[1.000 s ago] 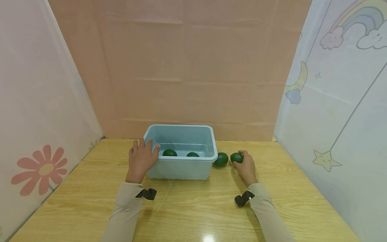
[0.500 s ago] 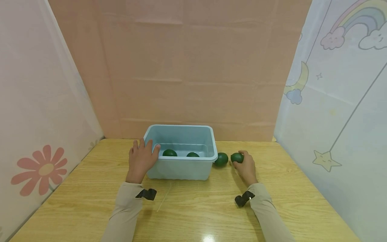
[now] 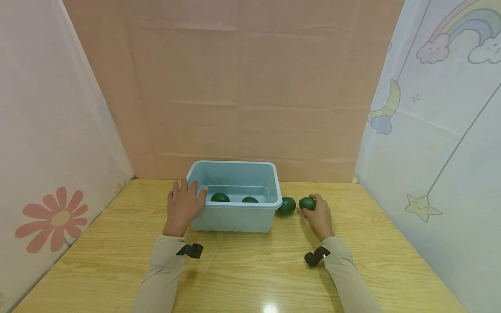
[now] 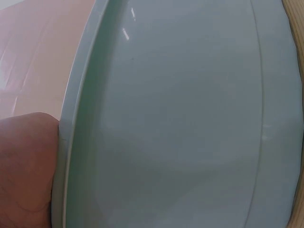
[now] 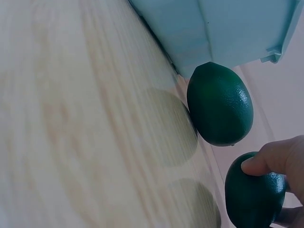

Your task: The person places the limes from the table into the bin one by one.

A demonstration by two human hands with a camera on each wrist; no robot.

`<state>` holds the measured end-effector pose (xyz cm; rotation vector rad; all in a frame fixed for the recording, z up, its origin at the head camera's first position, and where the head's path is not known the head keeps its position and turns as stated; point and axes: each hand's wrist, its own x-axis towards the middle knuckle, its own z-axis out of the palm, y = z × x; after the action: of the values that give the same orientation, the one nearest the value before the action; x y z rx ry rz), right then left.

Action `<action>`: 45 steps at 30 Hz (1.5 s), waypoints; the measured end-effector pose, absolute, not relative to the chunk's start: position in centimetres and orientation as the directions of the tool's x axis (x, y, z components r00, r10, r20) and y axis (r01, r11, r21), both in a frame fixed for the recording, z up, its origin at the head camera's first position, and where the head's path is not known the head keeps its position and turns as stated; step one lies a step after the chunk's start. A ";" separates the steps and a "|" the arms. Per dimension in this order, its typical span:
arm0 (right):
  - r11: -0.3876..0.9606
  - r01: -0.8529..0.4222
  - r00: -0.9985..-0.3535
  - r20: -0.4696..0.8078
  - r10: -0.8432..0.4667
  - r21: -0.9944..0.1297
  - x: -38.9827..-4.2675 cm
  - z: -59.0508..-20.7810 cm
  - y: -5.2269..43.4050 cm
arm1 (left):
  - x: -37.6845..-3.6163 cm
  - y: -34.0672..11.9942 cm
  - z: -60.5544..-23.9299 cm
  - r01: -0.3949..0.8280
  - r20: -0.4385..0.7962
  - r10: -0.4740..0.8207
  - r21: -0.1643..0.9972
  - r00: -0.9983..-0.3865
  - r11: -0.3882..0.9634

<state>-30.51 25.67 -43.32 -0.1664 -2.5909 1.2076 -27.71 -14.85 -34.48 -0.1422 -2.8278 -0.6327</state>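
In the head view my left hand (image 3: pixel 183 211) rests on the front left corner of a pale blue plastic bin (image 3: pixel 235 219), its fingers spread over the rim. The left wrist view shows the bin's wall (image 4: pixel 180 114) filling most of it, with part of the hand at the rim. With thumb and fingers, my right hand (image 3: pixel 319 219) holds a dark green lime (image 5: pixel 254 194) at the table. Beside the bin's right side lies another lime (image 5: pixel 221 104), a small gap from the held one. Inside the bin sit two more green limes (image 3: pixel 220 198), partly hidden by the front wall.
A wooden table (image 3: pixel 250 269) carries everything, with bare wood in front of the bin and to both sides. A tan paper sheet (image 3: pixel 242 87) stands behind it. Patterned curtains (image 3: pixel 442 143) hang at the right and left.
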 end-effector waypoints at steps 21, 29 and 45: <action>0.646 -0.026 -0.954 0.213 0.212 -0.763 -30.4 -43.3 25.9 | -27.6 -14.8 -34.5 0.149 0.260 0.043 0.403 -0.965 0.903; 0.643 -0.026 -0.953 0.212 0.214 -0.766 -30.4 -43.2 25.9 | -27.5 -14.8 -34.4 0.148 0.255 0.044 0.407 -0.966 0.901; 0.631 -0.026 -0.954 0.208 0.216 -0.775 -30.3 -43.2 25.9 | -27.5 -14.8 -34.5 0.149 0.250 0.045 0.416 -0.967 0.897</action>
<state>-30.30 25.92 -43.20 -0.1535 -2.5734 1.2292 -27.49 -14.75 -34.47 -0.1469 -2.8286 -0.6479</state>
